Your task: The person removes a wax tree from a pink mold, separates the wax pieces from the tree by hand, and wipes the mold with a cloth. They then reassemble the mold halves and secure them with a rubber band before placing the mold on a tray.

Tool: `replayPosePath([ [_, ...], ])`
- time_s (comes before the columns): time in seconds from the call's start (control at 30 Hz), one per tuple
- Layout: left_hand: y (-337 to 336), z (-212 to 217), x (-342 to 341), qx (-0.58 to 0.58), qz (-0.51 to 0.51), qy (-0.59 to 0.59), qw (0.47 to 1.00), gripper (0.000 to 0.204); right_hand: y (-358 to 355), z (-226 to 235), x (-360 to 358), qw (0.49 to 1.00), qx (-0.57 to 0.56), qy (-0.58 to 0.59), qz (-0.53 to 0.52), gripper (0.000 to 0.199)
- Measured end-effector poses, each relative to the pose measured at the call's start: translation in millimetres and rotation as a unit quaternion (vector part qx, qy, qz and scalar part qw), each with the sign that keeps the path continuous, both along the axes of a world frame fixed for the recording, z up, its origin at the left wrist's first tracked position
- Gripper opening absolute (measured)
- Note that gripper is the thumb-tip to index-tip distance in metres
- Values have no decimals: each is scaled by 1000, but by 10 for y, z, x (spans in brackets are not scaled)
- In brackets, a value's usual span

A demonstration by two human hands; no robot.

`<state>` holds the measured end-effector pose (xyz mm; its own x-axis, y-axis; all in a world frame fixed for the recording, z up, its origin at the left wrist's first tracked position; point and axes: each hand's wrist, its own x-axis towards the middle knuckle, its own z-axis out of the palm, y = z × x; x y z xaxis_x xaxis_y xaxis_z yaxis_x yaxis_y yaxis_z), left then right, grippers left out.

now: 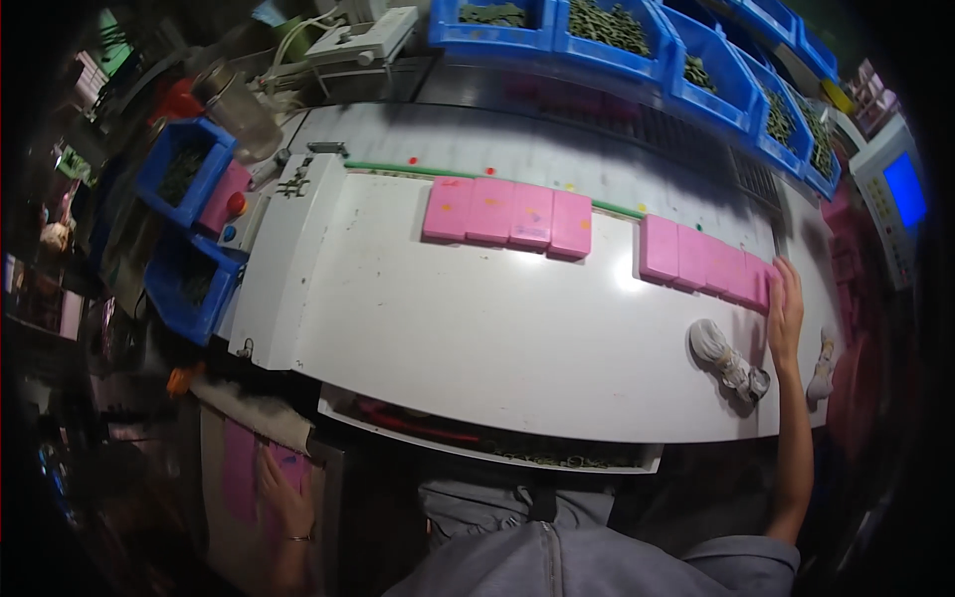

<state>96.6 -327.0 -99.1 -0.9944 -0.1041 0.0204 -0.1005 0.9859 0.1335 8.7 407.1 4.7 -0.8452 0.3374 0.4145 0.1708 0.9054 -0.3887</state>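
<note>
At the lower left, my left hand [286, 502] reaches into an open carton [217, 488] of pink blocks. Its fingers and thumb lie on either side of a pink block [289, 460] with a small dark mark. Over at the right, my right hand [786, 306] is stretched out flat, its fingers against the end of a row of pink blocks [704, 259] on the white worktop [448, 328]. A second row of pink blocks [507, 214] stands to the left of that row, with a gap between them. Both rows lie along a green strip [617, 210].
A white bundle [726, 358] lies near my right forearm. Blue bins [612, 60] of small green parts line the back, with more blue bins [184, 174] at the left. An open drawer [477, 445] sits under the front edge. A blue-screened control panel [895, 199] stands right.
</note>
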Motion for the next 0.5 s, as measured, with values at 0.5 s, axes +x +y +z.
replayPosePath([
  [0.5,148,-53,-140,-50,97,-20,994,84,-1783,283,-377,942,68,-42,325,42],
])
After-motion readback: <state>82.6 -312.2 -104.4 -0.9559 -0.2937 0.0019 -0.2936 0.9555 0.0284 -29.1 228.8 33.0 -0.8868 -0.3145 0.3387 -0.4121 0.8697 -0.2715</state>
